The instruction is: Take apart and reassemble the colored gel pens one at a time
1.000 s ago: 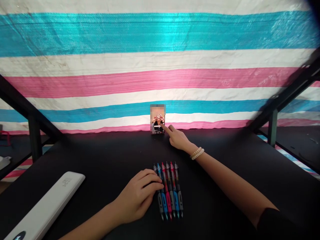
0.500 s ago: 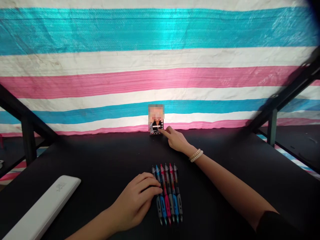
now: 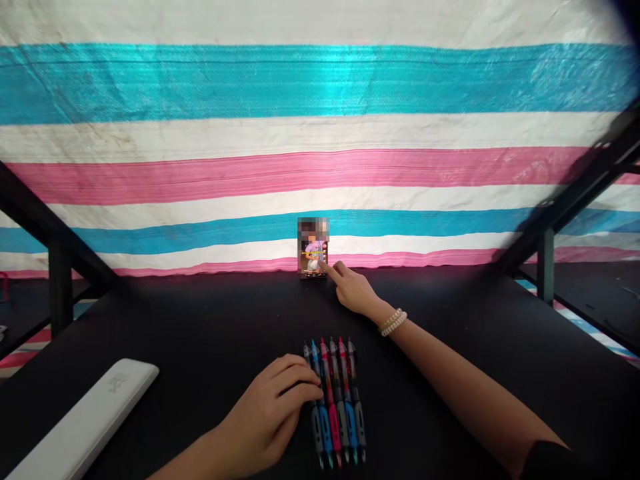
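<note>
Several click pens (image 3: pixel 334 413) lie side by side in a row on the black table, with grey, blue and pink grips. My left hand (image 3: pixel 280 410) rests at the row's left side, fingers loosely bent and apart, their tips over the leftmost pens without gripping. A phone (image 3: pixel 314 257) stands upright at the back of the table, its lit screen partly pixelated. My right hand (image 3: pixel 356 288) reaches to it with the index finger stretched out to the lower right part of the screen. That hand holds nothing. A beaded bracelet (image 3: pixel 393 322) circles the right wrist.
A long white case (image 3: pixel 87 420) lies at the table's left. Behind the black table (image 3: pixel 200 327) hangs a striped plastic sheet (image 3: pixel 200 137). Black metal frame bars (image 3: pixel 565 207) slope along both sides.
The phone's screen shows a different picture. The whole view has shifted slightly, so things sit lower. Both hands keep nearly the same places relative to the pens and phone.
</note>
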